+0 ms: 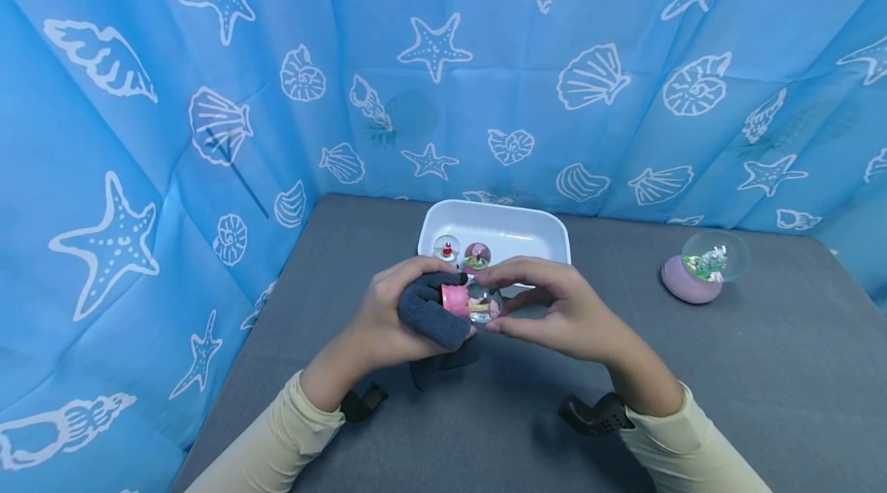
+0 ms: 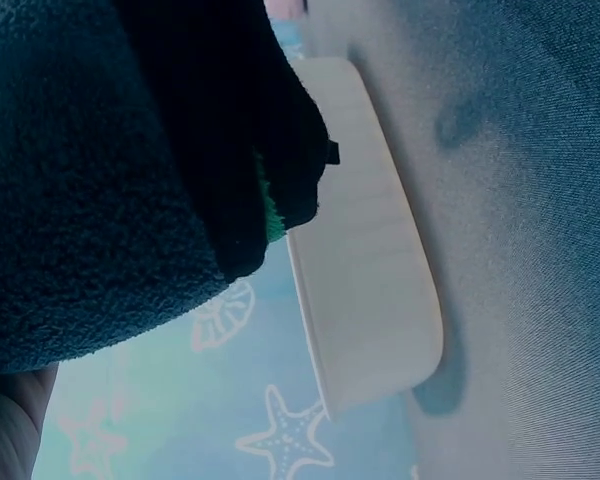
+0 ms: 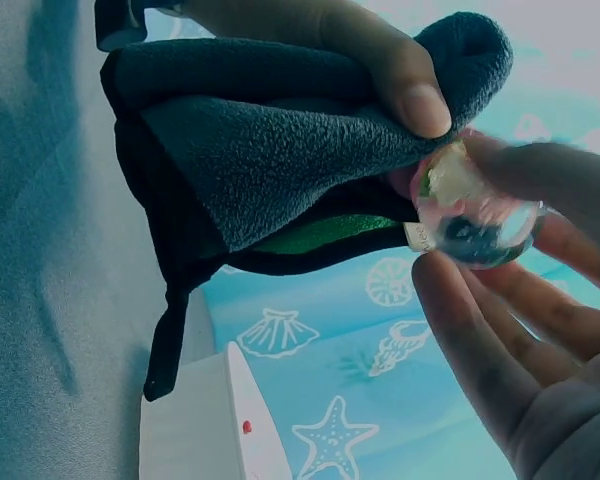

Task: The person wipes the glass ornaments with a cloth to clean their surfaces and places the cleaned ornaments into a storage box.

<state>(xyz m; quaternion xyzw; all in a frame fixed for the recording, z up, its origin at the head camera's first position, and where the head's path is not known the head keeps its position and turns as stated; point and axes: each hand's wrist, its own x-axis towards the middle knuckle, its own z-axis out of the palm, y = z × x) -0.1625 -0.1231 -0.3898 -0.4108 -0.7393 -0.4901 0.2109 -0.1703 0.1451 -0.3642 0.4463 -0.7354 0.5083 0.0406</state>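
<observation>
Cream fabric sleeves (image 1: 284, 435) reach in from the near edge of the table, a black wrist mount (image 1: 597, 414) at each cuff. Blue curtain (image 1: 478, 100) cloth printed with white starfish and seashells hangs behind, creased in folds. Gray, fabric-textured, the table (image 1: 499, 439) spreads below it. Smooth white and round-cornered, a tray (image 1: 495, 207) sits by the table's far edge, left of that edge's middle. Just in front of it, the left hand (image 1: 391, 316) grips a cloth wrapped about a small snow globe's pink base, while the right hand (image 1: 557, 312) pinches its clear dome between thumb and fingers. Toward the table's far right corner stands a large snow globe (image 1: 703, 268), its base rounded and lilac, white and green shapes inside. Plush and dark blue-gray, the cloth (image 1: 430, 316) shows black trim and a green inner face. The small snow globe (image 1: 473, 302) is held above the table, between the hands. Two little globes, one with a red figure (image 1: 446, 248), one pinkish (image 1: 476, 256), occupy the tray's left end. Lettering on a tiny white tag (image 3: 419, 237) beside the cloth is too small to read.
</observation>
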